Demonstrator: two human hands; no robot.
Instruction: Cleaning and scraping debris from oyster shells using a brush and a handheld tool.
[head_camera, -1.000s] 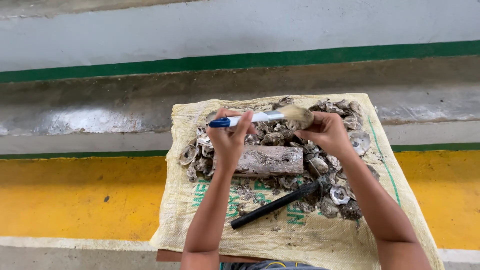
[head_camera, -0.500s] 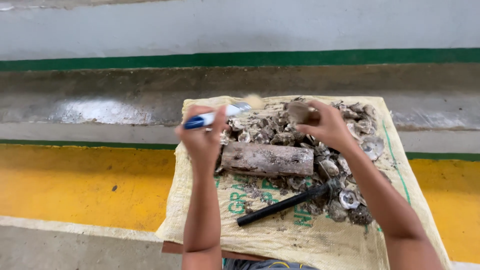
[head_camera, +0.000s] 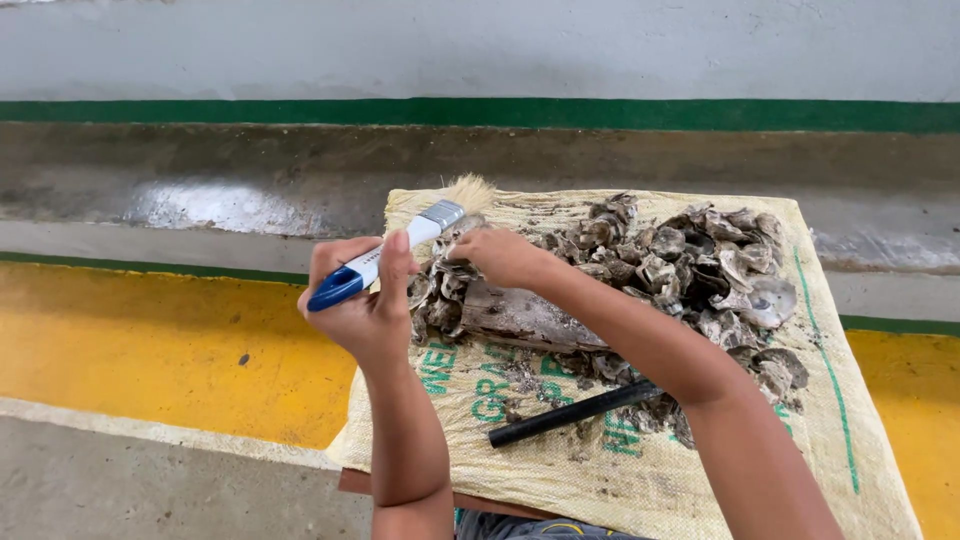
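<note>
My left hand (head_camera: 365, 305) grips a paintbrush (head_camera: 400, 243) with a white and blue handle; its pale bristles point up and to the right. My right hand (head_camera: 497, 254) reaches across the pile of muddy oyster shells (head_camera: 690, 262) and closes over a shell at the pile's left end, just under the bristles. What it holds is mostly hidden by the fingers. A weathered piece of wood (head_camera: 525, 318) lies under my right wrist. All of this rests on a yellowish woven sack (head_camera: 560, 440).
A black rod-like tool (head_camera: 575, 412) lies on the sack near my right forearm. The sack covers a low board by a yellow floor stripe (head_camera: 140, 340). Behind runs a wet concrete gutter (head_camera: 250, 190) and a grey wall with a green band (head_camera: 500, 112).
My view has shifted left, so the sack sits further right. My right hand has moved from the pile's top middle to its left end, close to the brush.
</note>
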